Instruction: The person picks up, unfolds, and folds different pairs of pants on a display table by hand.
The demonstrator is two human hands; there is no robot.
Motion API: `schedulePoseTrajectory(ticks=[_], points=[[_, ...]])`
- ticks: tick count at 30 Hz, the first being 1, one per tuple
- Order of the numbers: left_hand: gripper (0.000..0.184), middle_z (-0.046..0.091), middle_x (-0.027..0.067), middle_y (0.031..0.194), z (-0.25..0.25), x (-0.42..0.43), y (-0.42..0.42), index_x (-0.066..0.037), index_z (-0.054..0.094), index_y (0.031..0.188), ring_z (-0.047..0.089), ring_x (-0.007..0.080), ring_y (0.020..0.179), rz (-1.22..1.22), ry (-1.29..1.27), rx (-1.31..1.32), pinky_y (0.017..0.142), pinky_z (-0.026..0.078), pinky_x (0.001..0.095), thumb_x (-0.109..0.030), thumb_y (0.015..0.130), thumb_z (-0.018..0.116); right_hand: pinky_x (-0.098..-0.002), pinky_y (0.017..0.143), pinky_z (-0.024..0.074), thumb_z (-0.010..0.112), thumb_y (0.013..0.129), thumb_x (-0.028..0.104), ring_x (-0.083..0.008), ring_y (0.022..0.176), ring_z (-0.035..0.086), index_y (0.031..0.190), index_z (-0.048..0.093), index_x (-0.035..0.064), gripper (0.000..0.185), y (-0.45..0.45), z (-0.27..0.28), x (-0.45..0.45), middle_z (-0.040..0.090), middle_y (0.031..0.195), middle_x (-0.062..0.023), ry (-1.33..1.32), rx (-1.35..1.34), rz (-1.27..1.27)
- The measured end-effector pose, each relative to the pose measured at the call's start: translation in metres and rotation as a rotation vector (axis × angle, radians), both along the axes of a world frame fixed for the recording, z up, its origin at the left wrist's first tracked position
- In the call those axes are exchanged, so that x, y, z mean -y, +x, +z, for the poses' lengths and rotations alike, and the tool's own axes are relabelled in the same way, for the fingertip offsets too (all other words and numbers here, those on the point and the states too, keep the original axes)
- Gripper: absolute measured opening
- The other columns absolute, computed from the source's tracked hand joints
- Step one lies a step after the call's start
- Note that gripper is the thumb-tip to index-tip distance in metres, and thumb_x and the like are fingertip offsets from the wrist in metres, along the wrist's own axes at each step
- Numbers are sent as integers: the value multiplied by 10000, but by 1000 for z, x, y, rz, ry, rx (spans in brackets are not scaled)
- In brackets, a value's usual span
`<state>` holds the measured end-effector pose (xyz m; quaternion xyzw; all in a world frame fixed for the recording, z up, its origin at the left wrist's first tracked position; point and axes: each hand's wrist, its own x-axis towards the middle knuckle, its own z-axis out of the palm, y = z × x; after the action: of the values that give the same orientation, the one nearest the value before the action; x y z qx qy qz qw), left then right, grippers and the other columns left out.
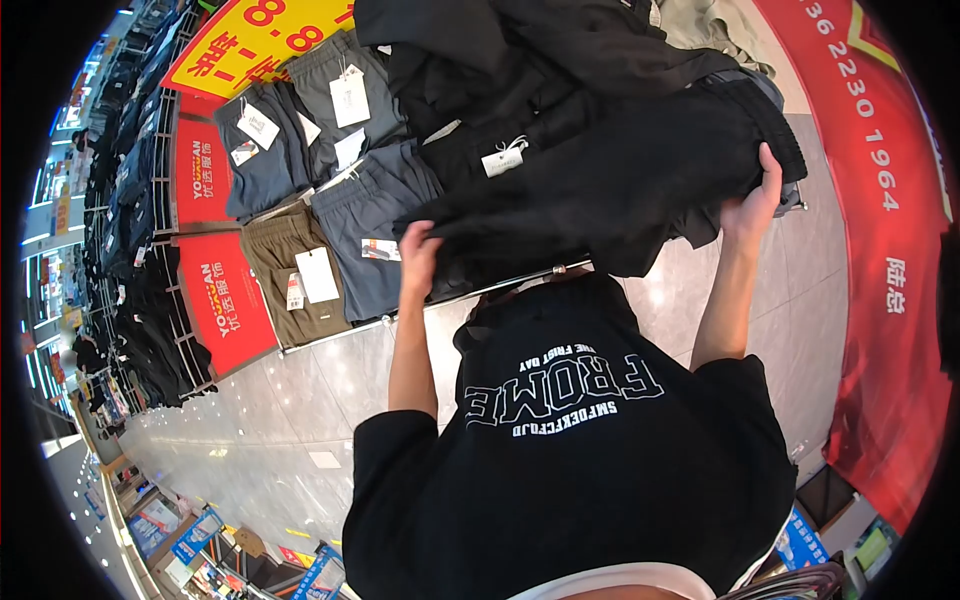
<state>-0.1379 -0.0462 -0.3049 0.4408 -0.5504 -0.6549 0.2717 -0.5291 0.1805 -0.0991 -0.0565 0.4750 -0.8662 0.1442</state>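
Observation:
A pair of black trousers is stretched sideways between my hands above the display rack. My right hand grips it by the gathered elastic waistband, thumb on top. At the other end, my left hand pinches the dark cloth with bent fingers. Beneath and behind lie more black garments, one with a white tag. Just left of my left hand are folded blue-grey trousers with a label. Part of the rack under the black cloth is hidden.
Folded olive trousers and grey trousers with white tags fill the rack's left side. Red panels and a yellow price sign edge it. A red banner stands right. Clothes racks line the far left.

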Motion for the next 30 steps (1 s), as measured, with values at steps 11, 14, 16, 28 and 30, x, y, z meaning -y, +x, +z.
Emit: schedulePoseTrajectory(ticks=[11, 14, 16, 28, 30], points=[[559, 603, 102, 1123, 81, -7, 79, 28, 468, 1200, 606, 175, 998, -209, 224, -133, 894, 469, 251, 115, 685, 667, -423, 998, 444, 526, 905, 250, -293, 1127, 575, 1208, 549, -45, 424, -7, 18, 10, 590, 1229, -166, -110, 79, 22], [582, 611, 73, 1050, 2, -36, 76, 66, 451, 1218, 603, 129, 916, -191, 291, -24, 813, 477, 220, 6, 719, 744, -418, 995, 447, 533, 899, 237, -291, 1122, 579, 1200, 556, -44, 412, -7, 16, 12, 598, 1218, -162, -104, 117, 39], [558, 620, 46, 972, 38, -53, 45, 83, 459, 1207, 596, 88, 827, -315, 488, -22, 723, 476, 201, -114, 779, 758, -417, 995, 447, 538, 895, 228, -289, 1122, 579, 1196, 558, -43, 405, -5, 12, 10, 601, 1213, -161, -85, 134, 45], [771, 678, 196, 953, 44, -81, -67, 15, 661, 954, 659, 345, 914, -741, -343, 1055, 780, 520, 426, -722, 770, 527, -396, 990, 442, 573, 879, 201, -273, 1107, 582, 1190, 565, -26, 385, 8, 1, -17, 606, 1204, -139, -31, 88, 24], [758, 668, 197, 1020, 50, -84, -81, 14, 631, 1040, 647, 340, 972, -773, -391, 1154, 806, 515, 424, -692, 779, 550, -391, 988, 442, 573, 882, 198, -268, 1112, 580, 1196, 562, -23, 383, 7, -3, -23, 605, 1206, -135, -38, 97, 30]])
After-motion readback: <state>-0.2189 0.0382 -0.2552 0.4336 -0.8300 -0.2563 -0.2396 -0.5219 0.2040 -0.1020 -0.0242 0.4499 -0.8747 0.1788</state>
